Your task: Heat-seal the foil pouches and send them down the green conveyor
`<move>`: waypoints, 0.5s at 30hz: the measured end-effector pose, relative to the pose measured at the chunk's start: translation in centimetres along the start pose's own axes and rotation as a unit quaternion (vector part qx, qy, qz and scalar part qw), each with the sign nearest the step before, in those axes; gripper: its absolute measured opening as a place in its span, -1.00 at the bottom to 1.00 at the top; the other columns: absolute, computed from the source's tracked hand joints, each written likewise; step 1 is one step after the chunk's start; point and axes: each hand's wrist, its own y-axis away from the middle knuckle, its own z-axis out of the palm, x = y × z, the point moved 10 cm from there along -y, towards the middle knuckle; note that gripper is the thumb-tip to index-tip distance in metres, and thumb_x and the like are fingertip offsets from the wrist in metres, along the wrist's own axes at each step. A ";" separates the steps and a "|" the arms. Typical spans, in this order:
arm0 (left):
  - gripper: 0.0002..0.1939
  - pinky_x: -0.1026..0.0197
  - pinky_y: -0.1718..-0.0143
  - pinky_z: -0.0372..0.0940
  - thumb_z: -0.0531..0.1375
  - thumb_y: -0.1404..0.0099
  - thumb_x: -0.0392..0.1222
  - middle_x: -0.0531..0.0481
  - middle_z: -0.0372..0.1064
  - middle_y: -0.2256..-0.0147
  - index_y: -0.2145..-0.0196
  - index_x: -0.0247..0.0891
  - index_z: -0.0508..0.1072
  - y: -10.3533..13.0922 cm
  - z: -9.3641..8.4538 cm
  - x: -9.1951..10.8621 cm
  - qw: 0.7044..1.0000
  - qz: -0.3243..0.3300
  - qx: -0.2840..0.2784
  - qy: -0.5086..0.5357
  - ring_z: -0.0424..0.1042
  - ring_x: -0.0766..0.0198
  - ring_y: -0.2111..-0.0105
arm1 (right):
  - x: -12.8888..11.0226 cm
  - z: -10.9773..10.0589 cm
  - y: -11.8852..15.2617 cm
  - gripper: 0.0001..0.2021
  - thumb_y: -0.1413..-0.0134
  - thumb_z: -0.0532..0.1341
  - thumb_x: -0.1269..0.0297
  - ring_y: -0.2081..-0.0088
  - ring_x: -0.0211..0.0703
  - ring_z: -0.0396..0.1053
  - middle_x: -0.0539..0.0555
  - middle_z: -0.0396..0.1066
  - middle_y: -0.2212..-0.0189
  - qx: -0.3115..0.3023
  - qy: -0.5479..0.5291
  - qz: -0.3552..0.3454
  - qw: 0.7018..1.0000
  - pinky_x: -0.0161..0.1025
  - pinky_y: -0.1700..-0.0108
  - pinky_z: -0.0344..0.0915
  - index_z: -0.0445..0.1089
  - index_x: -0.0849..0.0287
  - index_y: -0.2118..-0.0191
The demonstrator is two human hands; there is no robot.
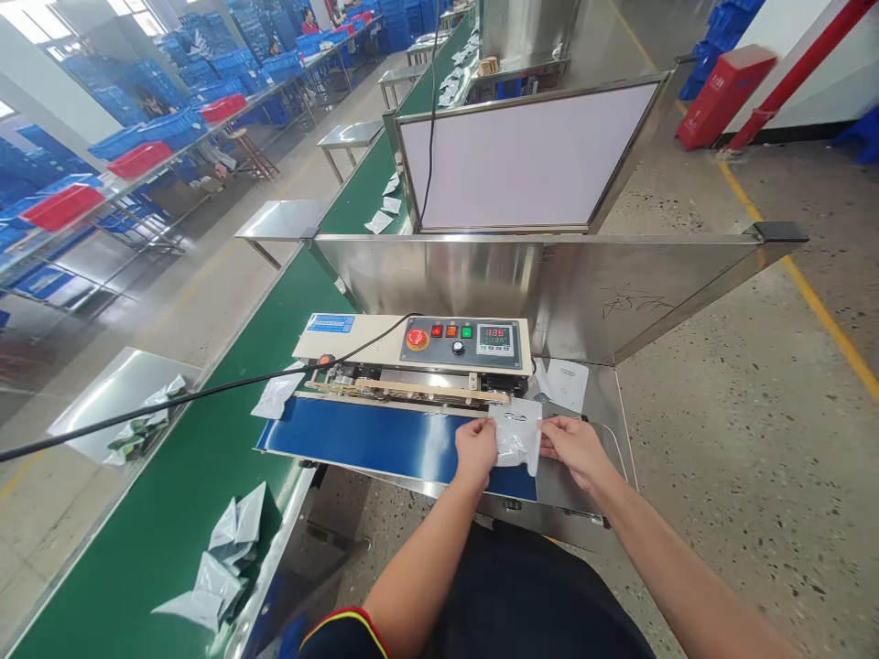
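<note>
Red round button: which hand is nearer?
Left. The left hand is below and right of the red round button; the right hand is farther right, across the white bag.

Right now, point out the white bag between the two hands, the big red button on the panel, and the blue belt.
White bag (516,441): head view, middle of its front.
Red button (416,339): head view, its round cap.
Blue belt (374,439): head view, bare top surface.
</note>
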 end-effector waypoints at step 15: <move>-0.66 0.05 0.07 0.58 0.21 -0.62 0.04 -0.22 0.68 0.12 0.05 -0.22 0.71 10.0 -5.8 9.0 0.912 0.364 0.083 -0.173 0.65 0.08 0.15 | -9.4 -3.6 -11.7 -0.85 -0.14 0.39 0.32 0.12 0.15 0.57 0.39 0.62 0.22 0.019 0.521 -0.065 0.851 -0.08 0.13 0.32 0.53 0.18 0.44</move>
